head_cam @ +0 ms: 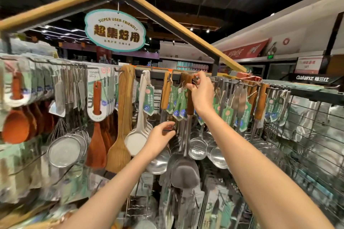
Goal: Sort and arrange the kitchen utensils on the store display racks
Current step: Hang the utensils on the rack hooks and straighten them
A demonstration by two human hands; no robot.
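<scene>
I am looking at a shop: price-tagged utensils [149, 98] hang in rows on wire display racks [307, 135] below a hanging promotional sign [115, 29], with stocked shelves [186, 65] behind it.

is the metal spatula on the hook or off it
On: the spatula hangs upright, its wooden handle top at the hook under the right hand.

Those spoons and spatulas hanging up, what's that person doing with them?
A person is tidying a shop rack of kitchen tools. Their right hand pinches the top of a wooden-handled metal spatula at its hook. The left hand holds the metal shaft lower down, steadying it. Wooden spatulas, strainers and ladles hang alongside.
</scene>
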